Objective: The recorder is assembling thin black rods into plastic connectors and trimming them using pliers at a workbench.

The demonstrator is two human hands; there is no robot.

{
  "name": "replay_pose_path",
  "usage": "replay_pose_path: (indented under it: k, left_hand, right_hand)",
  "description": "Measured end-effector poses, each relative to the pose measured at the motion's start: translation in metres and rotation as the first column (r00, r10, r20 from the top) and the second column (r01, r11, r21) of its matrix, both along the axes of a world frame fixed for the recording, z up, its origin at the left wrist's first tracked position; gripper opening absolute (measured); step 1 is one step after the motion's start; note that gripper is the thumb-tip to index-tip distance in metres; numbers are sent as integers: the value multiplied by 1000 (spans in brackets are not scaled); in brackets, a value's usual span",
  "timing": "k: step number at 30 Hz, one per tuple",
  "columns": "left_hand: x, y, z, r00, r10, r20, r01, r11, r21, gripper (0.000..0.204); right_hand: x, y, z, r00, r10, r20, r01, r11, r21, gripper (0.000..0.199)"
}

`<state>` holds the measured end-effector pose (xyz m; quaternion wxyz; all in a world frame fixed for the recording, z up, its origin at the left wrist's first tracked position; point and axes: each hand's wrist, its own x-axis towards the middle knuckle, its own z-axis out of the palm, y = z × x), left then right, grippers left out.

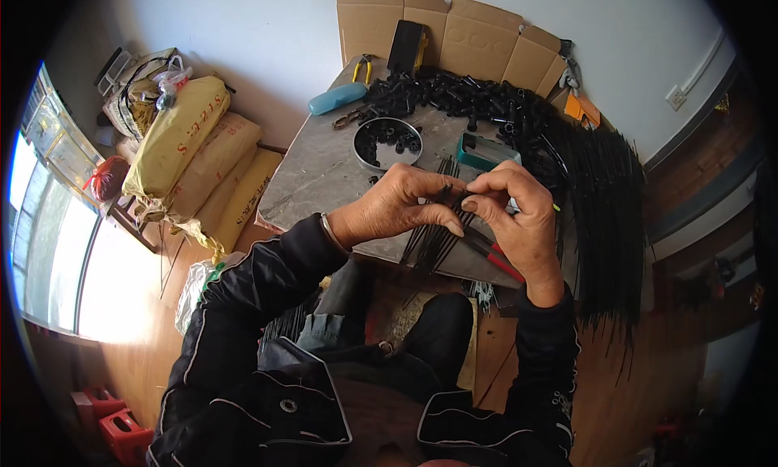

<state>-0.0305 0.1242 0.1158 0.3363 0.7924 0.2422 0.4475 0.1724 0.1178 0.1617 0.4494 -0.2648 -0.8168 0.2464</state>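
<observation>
Between my hands: thin black rods, bundled.
Left hand: pinching rods.
Right hand: pinching rods, red-handled tool beneath.

Jacket: black, glossy, with thin pale piping along the seams and a round metal snap at the chest.
Sleeves: long, black, reaching both wrists; the right cuff bears a small pale marking, too blurred to make out.
Left wrist: a thin bracelet, possibly metal.
Trousers: dark.
</observation>
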Motion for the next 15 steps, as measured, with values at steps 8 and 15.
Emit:
replay_pose_path:
  k: [8,15]
  left_hand:
    - [-3,2,4,1000,17,9,-17,1000,3,49]
    - [-1,2,-1,1000,12,21,-12,1000,13,43]
  right_hand:
    - [-4,2,0,999,13,-36,-15,999,-51,16]
    - [-6,0,-1,1000,0,-29,-1,1000,-19,16]
